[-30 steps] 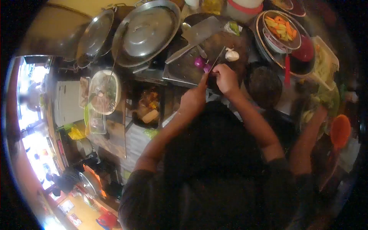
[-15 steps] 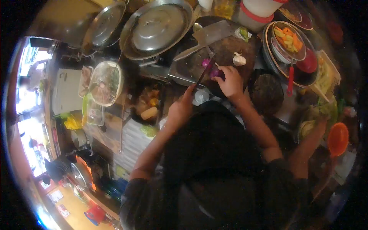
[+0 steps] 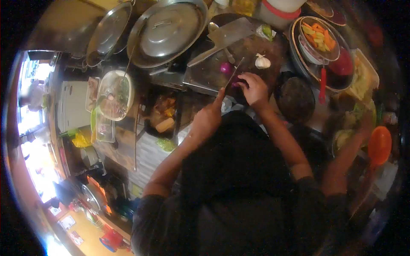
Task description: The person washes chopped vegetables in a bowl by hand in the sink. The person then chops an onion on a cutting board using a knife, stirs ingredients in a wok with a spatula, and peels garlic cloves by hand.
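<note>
My left hand (image 3: 208,118) is closed round the handle of a knife (image 3: 234,76), whose blade points up and right over a dark round chopping board (image 3: 252,47). Beside the blade, the bent fingers of my right hand (image 3: 255,89) press on a small purple onion piece (image 3: 235,84), mostly covered by the fingers. Another purple onion piece (image 3: 225,68) lies on the board left of the blade. A garlic bulb (image 3: 262,62) sits above my right hand. Farther back are a wide cleaver (image 3: 232,34), a spoon (image 3: 229,55) and a wrapped green item (image 3: 266,31).
A large lidded pan (image 3: 168,32) stands at upper left. At right are a strainer of cut carrots (image 3: 318,36), a dark round block (image 3: 296,99) and an orange ladle (image 3: 379,145). Another person's arm (image 3: 348,155) reaches in there. A food tray (image 3: 164,113) lies left.
The view has shifted a little. Since half a second ago, my left hand has moved closer to my right hand, bringing the knife blade beside its fingertips.
</note>
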